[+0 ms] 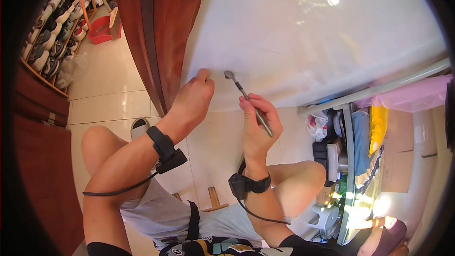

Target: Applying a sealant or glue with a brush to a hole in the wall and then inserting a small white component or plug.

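Left hand (194, 97) and right hand (261, 125) apart; ratchet-like tool (240, 87) gripped in the right

Largest of all is the pale white surface (265, 33) in front of the hands; the tool's head is near it, so a careless swing could scuff it, though the wide lens makes it hard to judge whether the two touch. Beside it on the left rises a dark red-brown wooden upright (159, 23), close enough that the left hand could knock its knuckles there if it jerked away. Below lies the tiled floor (113, 104); its hard tiles would be what a dropped tool struck, probably with a bounce.

Each wrist wears a black band with a trailing cable; the left cable (118, 193) bows out past the forearm and could snag if the arm were drawn back fast.

Smaller again, the tool slants up and to the left between the right thumb and fingers. Such a light fingertip hold could let the handle twist under load. Left fingers are curled in just left of the tool's head; whether they pinch something small I cannot tell. Anything that tiny could slip away unseen.
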`<action>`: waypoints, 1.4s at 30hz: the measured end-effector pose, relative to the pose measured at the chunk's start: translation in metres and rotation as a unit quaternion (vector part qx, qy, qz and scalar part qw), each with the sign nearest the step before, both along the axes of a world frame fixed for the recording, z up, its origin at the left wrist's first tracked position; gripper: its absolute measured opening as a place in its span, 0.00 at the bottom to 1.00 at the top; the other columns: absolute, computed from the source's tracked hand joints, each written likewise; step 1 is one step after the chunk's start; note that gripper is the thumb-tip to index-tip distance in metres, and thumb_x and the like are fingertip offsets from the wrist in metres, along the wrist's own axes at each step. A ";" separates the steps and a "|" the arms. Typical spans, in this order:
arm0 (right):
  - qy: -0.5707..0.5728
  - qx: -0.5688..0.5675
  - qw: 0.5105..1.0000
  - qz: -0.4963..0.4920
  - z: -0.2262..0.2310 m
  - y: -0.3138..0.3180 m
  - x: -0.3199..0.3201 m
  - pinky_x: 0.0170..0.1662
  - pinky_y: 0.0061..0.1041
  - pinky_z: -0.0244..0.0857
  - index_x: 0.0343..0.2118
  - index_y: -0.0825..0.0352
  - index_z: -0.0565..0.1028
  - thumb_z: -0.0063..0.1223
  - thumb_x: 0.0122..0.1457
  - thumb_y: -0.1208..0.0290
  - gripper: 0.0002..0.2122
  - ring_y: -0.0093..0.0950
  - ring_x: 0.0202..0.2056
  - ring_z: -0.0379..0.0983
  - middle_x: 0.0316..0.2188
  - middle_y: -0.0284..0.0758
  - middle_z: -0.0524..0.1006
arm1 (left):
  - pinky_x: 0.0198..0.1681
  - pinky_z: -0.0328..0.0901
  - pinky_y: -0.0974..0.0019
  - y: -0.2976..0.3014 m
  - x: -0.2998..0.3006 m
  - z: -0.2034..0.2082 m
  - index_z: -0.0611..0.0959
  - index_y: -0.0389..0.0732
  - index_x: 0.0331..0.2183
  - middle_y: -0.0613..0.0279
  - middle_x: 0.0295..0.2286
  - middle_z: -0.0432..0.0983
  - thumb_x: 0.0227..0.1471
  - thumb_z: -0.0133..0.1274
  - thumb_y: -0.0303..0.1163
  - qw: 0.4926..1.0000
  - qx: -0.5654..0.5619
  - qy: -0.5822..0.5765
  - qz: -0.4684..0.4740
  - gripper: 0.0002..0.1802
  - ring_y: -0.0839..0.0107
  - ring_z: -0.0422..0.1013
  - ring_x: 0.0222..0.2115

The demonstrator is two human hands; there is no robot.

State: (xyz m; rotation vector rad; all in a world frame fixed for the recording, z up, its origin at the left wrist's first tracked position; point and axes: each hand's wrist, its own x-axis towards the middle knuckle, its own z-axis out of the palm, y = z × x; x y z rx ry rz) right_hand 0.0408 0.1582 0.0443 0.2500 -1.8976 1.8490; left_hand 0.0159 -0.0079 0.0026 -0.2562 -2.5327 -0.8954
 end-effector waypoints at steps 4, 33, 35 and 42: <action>0.031 0.013 0.999 -0.005 0.005 0.002 0.004 0.44 0.24 0.76 0.37 0.75 0.75 0.56 0.59 0.88 0.05 0.30 0.40 0.81 0.43 0.43 0.78 | 0.36 0.70 0.51 0.007 0.006 -0.008 0.81 0.33 0.38 0.47 0.36 0.72 0.52 0.53 0.18 0.995 -0.040 -0.088 -0.033 0.09 0.45 0.74 0.33; 0.130 -0.169 0.971 0.109 0.125 0.011 0.097 0.45 0.28 0.77 0.39 0.76 0.74 0.49 0.63 0.84 0.04 0.32 0.41 0.80 0.43 0.44 0.76 | 0.31 0.67 0.71 -0.031 0.165 0.086 0.78 0.36 0.35 0.59 0.29 0.76 0.50 0.50 0.17 0.633 0.764 -0.079 -0.099 0.08 0.71 0.72 0.27; 0.126 -0.171 0.970 0.122 0.138 0.007 0.114 0.45 0.29 0.78 0.39 0.77 0.74 0.48 0.63 0.84 0.04 0.33 0.41 0.80 0.42 0.45 0.76 | 0.34 0.67 0.70 -0.035 0.175 0.092 0.79 0.36 0.36 0.58 0.32 0.78 0.51 0.51 0.17 0.702 0.704 -0.087 -0.057 0.08 0.72 0.72 0.29; 0.099 -0.092 0.983 0.127 0.130 -0.002 0.140 0.36 0.24 0.78 0.41 0.74 0.75 0.50 0.64 0.82 0.05 0.31 0.35 0.82 0.39 0.43 0.80 | 0.33 0.69 0.73 -0.032 0.147 0.157 0.82 0.32 0.36 0.60 0.30 0.81 0.54 0.60 0.23 0.841 0.541 0.029 0.018 0.07 0.77 0.75 0.28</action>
